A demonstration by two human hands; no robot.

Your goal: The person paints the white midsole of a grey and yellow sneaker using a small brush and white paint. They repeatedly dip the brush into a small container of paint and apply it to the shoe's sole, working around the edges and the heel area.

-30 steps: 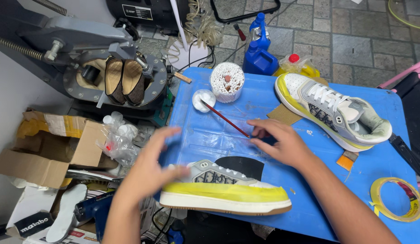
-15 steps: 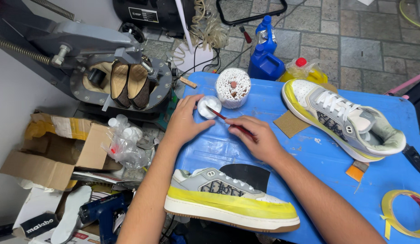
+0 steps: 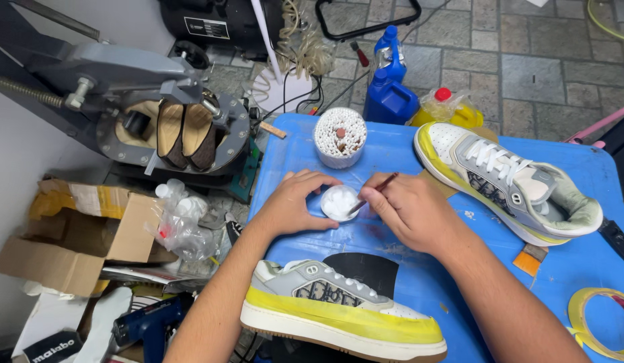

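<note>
In the head view, the left hand (image 3: 295, 205) sits at the centre of the frame, its grip curled around a small round white jar (image 3: 339, 202) that rests on the blue bench (image 3: 594, 262). The right hand (image 3: 409, 208), just right of the jar, has its grip pinched on a thin red-handled brush (image 3: 376, 191), whose tip dips into the white contents of the jar. Just above the jar stands a white cup of cotton swabs (image 3: 340, 136). At the lower centre, near the bench's front edge, lies a grey sneaker with a yellow-coated sole (image 3: 342, 309), partly over a black patch. A second grey sneaker (image 3: 507, 181) lies at the upper right of the bench. A roll of yellow tape (image 3: 597, 323) sits at the lower right corner. A grey press machine (image 3: 164, 121) holding wooden shoe forms fills the upper left, and two blue bottles (image 3: 389, 84) stand on the tiled floor at the top centre.
</note>
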